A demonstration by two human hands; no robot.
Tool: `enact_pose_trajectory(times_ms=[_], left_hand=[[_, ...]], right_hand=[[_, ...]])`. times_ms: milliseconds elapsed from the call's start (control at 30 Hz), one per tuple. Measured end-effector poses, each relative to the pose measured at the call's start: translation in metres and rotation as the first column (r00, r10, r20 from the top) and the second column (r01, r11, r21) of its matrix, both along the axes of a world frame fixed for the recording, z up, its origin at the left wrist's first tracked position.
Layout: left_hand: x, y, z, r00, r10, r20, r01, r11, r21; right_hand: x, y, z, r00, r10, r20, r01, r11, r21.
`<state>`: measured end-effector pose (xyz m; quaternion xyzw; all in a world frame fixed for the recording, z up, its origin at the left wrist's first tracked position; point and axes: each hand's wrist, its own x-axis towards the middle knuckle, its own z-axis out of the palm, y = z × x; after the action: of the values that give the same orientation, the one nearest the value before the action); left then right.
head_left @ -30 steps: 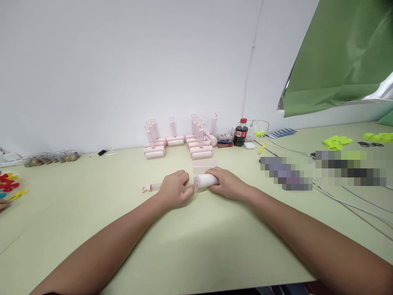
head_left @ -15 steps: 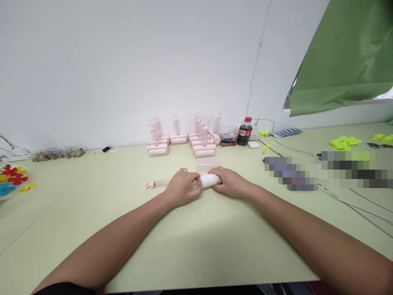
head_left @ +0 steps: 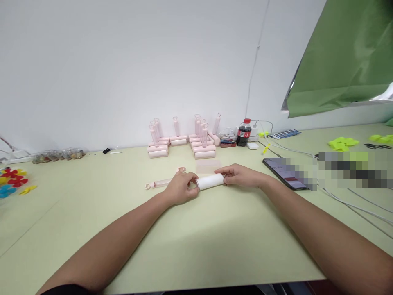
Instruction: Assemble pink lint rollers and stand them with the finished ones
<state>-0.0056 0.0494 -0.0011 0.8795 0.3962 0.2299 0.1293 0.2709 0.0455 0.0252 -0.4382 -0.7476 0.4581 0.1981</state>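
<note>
A white paper roll (head_left: 210, 182) lies on the pale green table (head_left: 196, 237) between my two hands. My left hand (head_left: 181, 188) is closed around the pink lint-roller handle (head_left: 161, 183), whose heart-shaped end points left, right at the roll's left end. My right hand (head_left: 241, 175) pinches the roll's right end with its fingertips. A clear plastic cover (head_left: 208, 167) lies just behind the roll, and a small pink part (head_left: 182, 169) sits beside it.
Several assembled pink lint rollers (head_left: 181, 137) stand by the wall. A cola bottle (head_left: 244, 133), chargers and cables (head_left: 353, 200) lie to the right, with a phone (head_left: 282, 172) and yellow plastic pieces (head_left: 340, 143). Coloured plastic flowers (head_left: 14, 180) and small jars (head_left: 55, 155) are at left.
My right hand slid from on top of the roll to its right end, uncovering the roll. My left hand moved up against the roll's left end. The view shifted slightly.
</note>
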Motion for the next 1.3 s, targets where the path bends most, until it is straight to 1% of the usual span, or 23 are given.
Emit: enact_pose_trajectory(times_ms=[100, 267, 400, 567, 800, 933, 1000, 1167, 1300], left_hand=[[0.0005, -0.0014, 0.002, 1.0, -0.011, -0.008, 0.011, 1.0, 0.026], [-0.0008, -0.0013, 0.0022, 0.999, -0.025, -0.032, 0.027, 0.998, 0.052], [-0.0016, -0.0004, 0.0028, 0.998, -0.032, -0.046, 0.034, 0.998, 0.06], [-0.0012, -0.0011, 0.0044, 0.997, -0.04, -0.069, 0.045, 0.997, 0.062], [-0.0022, -0.0003, 0.0041, 0.997, -0.024, -0.073, 0.028, 0.998, 0.049], [-0.0042, 0.0009, 0.0054, 0.994, -0.055, -0.092, 0.059, 0.997, 0.041], [-0.0041, 0.0014, 0.0048, 0.993, -0.055, -0.101, 0.061, 0.997, 0.054], [-0.0011, 0.002, 0.0002, 0.998, -0.01, -0.06, 0.015, 0.997, 0.073], [-0.0009, 0.0023, -0.0003, 0.999, -0.007, -0.053, 0.01, 0.998, 0.061]], right_hand=[[-0.0007, -0.0013, 0.0014, 1.0, -0.015, -0.024, 0.015, 1.0, -0.027], [-0.0002, -0.0019, 0.0007, 0.998, 0.007, -0.06, -0.013, 0.996, -0.09], [0.0009, -0.0009, -0.0006, 0.998, 0.021, -0.062, -0.027, 0.995, -0.092], [0.0006, -0.0008, -0.0008, 0.997, 0.004, -0.078, -0.012, 0.995, -0.096], [0.0009, 0.0001, -0.0009, 0.998, 0.005, -0.059, -0.01, 0.996, -0.088], [-0.0006, 0.0003, -0.0005, 0.998, 0.005, -0.063, -0.009, 0.997, -0.07], [-0.0014, 0.0006, -0.0009, 0.999, -0.015, -0.052, 0.012, 0.998, -0.063], [-0.0013, 0.0019, -0.0042, 0.99, -0.139, -0.038, 0.136, 0.988, -0.072], [-0.0001, 0.0015, -0.0045, 0.989, -0.147, -0.011, 0.147, 0.989, -0.025]])
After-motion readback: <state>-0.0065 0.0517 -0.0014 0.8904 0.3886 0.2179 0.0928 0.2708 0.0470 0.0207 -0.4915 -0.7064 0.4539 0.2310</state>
